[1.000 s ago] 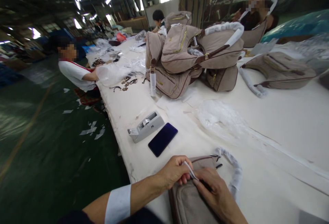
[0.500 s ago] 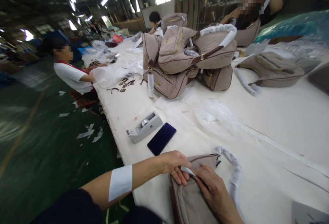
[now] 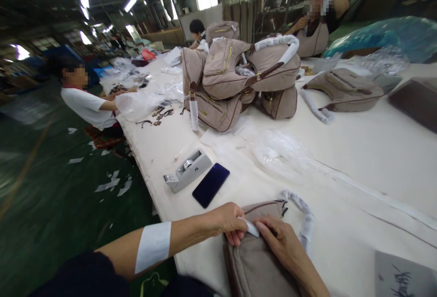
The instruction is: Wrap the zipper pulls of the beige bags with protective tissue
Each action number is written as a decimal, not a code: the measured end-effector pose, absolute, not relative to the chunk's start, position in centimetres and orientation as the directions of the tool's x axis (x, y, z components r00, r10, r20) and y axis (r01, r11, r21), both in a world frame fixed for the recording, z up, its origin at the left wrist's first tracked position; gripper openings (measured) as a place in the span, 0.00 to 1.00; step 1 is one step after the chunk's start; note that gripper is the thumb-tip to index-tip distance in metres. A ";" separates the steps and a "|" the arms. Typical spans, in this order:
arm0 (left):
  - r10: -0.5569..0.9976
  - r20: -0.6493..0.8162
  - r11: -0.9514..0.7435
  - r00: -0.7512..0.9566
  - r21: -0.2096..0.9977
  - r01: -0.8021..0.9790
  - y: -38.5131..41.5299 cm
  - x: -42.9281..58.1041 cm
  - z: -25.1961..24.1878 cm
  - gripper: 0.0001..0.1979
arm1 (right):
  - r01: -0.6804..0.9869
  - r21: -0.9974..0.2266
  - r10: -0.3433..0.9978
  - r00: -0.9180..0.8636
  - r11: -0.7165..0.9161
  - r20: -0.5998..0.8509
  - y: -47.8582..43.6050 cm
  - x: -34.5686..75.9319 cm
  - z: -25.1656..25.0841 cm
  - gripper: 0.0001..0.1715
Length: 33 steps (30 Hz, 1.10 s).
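Note:
A taupe handbag (image 3: 257, 260) with dark brown edging lies on the table right before me, its wrapped strap (image 3: 305, 215) curving off to the right. My left hand (image 3: 230, 222) is closed on one end of a small white strip (image 3: 251, 228), just over the bag. At the strip's other end, the thumb and fingertips of my right hand (image 3: 282, 240) rest on the bag; whether they grip the strip I cannot tell. A white patch (image 3: 153, 246) sits on my left forearm.
A grey tape dispenser (image 3: 188, 169) and a dark phone (image 3: 210, 185) lie beyond my left hand. Farther back is a pile of taupe bags (image 3: 239, 78). Crumpled clear plastic (image 3: 278, 151) spreads mid-table. A marked grey sheet (image 3: 404, 274) lies at right. Co-workers sit left and behind.
The white strip now shows more between my hands, lying nearer the bag. My left fingers have curled in more, and my right fingertips have drawn slightly away from the left hand. The view has shifted slightly.

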<state>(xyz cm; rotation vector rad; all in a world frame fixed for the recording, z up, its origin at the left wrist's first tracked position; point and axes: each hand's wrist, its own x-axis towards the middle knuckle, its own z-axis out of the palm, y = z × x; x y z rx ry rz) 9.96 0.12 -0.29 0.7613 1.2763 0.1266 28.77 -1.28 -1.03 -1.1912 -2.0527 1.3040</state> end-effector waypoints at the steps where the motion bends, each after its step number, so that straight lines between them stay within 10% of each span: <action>1: 0.496 -0.810 0.746 0.314 0.582 0.323 0.2 10.0 -0.2 0.04 | 0.444 -0.874 0.840 -0.536 0.197 -0.083 -1.3 28.6 -1.2 0.15; 8: 0.422 -0.848 0.831 0.320 0.503 0.239 0.9 10.0 0.0 0.06 | 0.597 -0.611 0.835 -0.505 0.520 0.218 -2.1 26.9 -3.2 0.10; 18: 0.116 -0.885 0.954 0.451 0.225 0.197 1.6 9.0 -1.7 0.17 | 0.587 -0.552 0.802 -0.501 0.592 0.327 -2.5 26.5 -4.2 0.13; 23: 0.269 -0.875 0.936 0.401 0.337 0.106 0.3 9.1 -1.0 0.15 | 0.622 -0.551 0.827 -0.477 0.556 0.296 -2.8 26.0 -2.8 0.13; 28: 0.468 -0.825 0.820 0.318 0.539 0.191 -0.9 9.6 -0.2 0.21 | 0.723 -0.573 0.922 -0.314 0.386 0.224 -4.3 30.4 0.9 0.14; 33: 0.549 -0.786 0.749 0.283 0.614 0.250 -1.3 10.1 0.0 0.21 | 0.661 -0.661 0.819 0.561 -0.355 0.121 -12.1 43.6 2.5 0.16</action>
